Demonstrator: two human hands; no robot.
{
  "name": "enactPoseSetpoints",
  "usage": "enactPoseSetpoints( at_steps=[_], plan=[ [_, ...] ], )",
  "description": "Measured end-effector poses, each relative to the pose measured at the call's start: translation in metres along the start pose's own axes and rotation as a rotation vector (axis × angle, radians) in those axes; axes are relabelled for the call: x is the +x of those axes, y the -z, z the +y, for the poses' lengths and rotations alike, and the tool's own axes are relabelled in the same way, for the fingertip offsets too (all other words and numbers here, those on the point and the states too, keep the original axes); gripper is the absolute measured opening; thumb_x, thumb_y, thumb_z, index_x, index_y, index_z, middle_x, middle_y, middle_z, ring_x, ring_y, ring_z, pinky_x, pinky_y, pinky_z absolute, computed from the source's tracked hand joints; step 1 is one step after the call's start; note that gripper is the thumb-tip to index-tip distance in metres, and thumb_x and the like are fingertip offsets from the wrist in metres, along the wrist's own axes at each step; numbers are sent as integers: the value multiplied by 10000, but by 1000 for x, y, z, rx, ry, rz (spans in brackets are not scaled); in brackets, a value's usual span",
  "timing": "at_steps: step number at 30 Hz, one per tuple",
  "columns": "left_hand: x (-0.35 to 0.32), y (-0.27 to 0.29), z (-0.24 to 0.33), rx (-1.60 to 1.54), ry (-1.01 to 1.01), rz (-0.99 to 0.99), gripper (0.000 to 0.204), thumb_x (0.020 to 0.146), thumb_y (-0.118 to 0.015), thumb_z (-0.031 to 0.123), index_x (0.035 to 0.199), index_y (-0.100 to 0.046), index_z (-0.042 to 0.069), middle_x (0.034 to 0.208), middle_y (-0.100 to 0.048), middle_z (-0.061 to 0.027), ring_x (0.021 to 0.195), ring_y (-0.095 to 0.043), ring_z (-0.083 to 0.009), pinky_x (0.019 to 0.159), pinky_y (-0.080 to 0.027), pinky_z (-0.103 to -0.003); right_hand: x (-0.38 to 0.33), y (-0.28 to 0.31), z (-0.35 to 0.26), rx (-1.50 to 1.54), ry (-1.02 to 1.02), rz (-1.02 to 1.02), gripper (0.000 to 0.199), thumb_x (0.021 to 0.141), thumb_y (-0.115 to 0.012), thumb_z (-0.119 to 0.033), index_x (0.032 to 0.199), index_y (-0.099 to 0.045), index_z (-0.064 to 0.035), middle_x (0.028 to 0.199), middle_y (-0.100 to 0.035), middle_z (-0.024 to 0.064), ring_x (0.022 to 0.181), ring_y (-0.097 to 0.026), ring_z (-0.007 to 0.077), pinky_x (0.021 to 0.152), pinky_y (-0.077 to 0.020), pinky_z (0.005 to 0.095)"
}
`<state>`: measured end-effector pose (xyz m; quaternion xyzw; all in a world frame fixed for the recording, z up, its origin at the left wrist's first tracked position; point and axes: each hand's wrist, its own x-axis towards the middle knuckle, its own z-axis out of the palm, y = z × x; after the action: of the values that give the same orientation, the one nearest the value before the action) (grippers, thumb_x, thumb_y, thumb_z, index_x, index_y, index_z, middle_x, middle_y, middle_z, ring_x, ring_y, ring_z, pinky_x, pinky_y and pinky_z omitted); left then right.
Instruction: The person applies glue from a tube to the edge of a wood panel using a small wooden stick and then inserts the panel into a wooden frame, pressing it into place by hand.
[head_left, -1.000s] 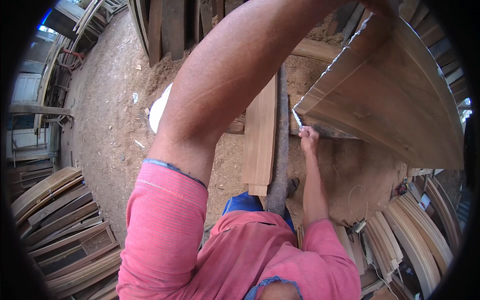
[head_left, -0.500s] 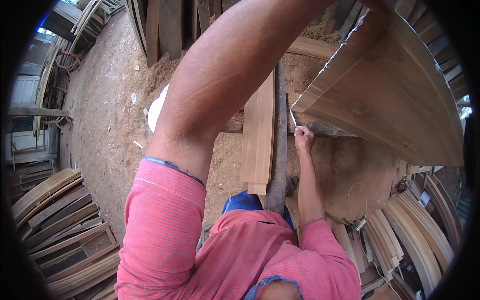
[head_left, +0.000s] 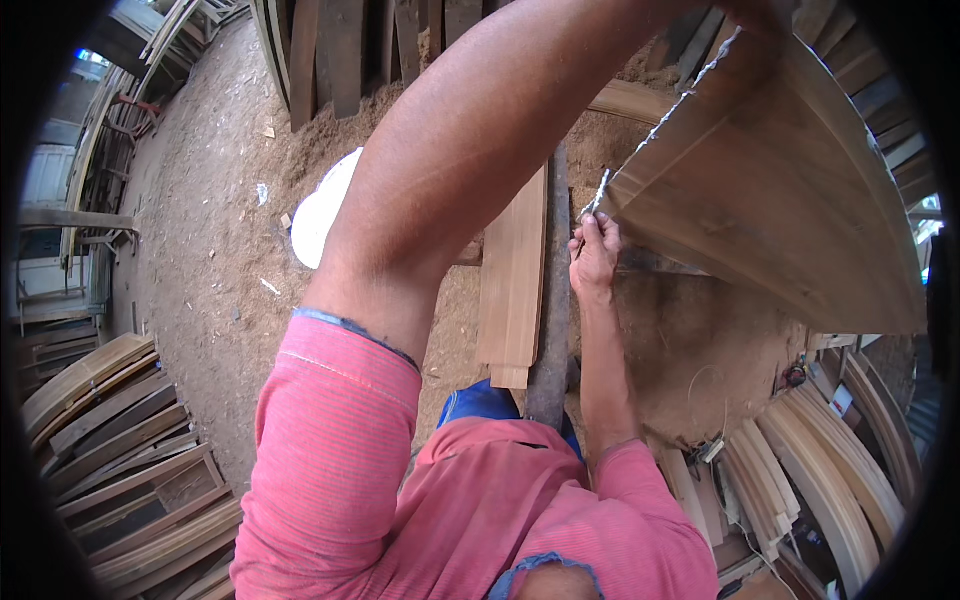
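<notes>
A large curved wooden panel stands tilted at the upper right, with a pale ragged strip along its left edge. My right hand grips the panel's lower left corner, where that strip ends. My left arm crosses the picture from the lower left to the top right. My left hand is mostly cut off at the top edge and closes on the panel's upper corner. Under my hands a flat light plank lies beside a dark narrow beam.
Sawdust covers the ground, and a white rounded object lies on it. Dark planks lean at the top. Stacks of curved wooden pieces fill the lower left and the lower right.
My right hand has shifted slightly left and up along the panel's lower corner. The panel has tilted a little with it. My left arm stays raised.
</notes>
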<state>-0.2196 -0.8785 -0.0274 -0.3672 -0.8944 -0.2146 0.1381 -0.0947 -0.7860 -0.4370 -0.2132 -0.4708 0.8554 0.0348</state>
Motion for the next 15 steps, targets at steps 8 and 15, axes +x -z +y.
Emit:
enactPoseSetpoints(
  at_steps=[8, 15],
  plan=[
    [20, -2, -10, 21, -1, -60, 381, 684, -660, 87, 1051, -716, -3, 1122, -695, -199, 1065, -669, -355, 930, -520, -577, 0, 31, 42, -11, -213, 186, 137, 948, -634, -119, 1038, -532, -132, 810, -538, -41, 628, -497, 45, 471, -398, 194],
    [19, 14, -12, 19, -66, -190, 407, 691, -645, 69, 1085, -711, -14, 1156, -685, -201, 1107, -656, -343, 960, -525, -518, 24, 82, 63, -285, -307, 162, 165, 916, -662, -120, 1060, -591, -80, 730, -542, -13, 537, -484, 63, 396, -383, 212]
  ],
)
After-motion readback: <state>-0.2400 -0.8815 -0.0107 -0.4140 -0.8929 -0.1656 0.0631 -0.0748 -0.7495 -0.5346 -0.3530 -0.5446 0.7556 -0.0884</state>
